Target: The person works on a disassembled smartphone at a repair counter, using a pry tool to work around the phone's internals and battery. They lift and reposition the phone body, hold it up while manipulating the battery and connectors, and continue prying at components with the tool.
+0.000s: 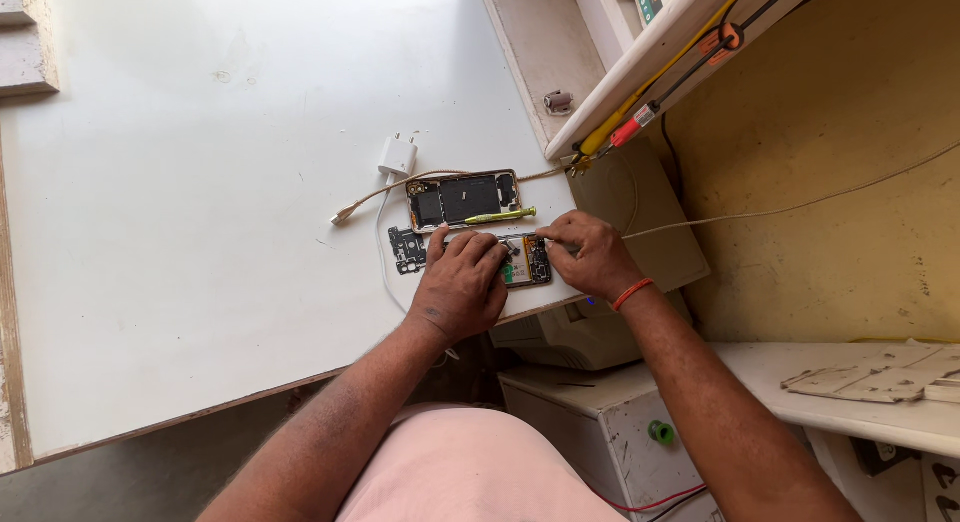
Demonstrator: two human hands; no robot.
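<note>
An opened phone [527, 261] with its circuit board showing lies near the table's front edge. My left hand [460, 285] rests flat on it, covering most of it. My right hand [590, 253] pinches at the phone's right end with thumb and forefinger; what it pinches is too small to tell. A second opened phone [462, 199] lies just beyond, with a green-handled screwdriver [500, 217] beside it. A dark plastic cover piece [406, 250] lies left of my left hand.
A white charger plug [398, 157] and its cable [382, 262] lie on the white table [200, 232]. Screwdrivers [640, 107] hang under a wooden shelf at the right. A yellow wall stands at the right, with a white unit [580, 422] below the table.
</note>
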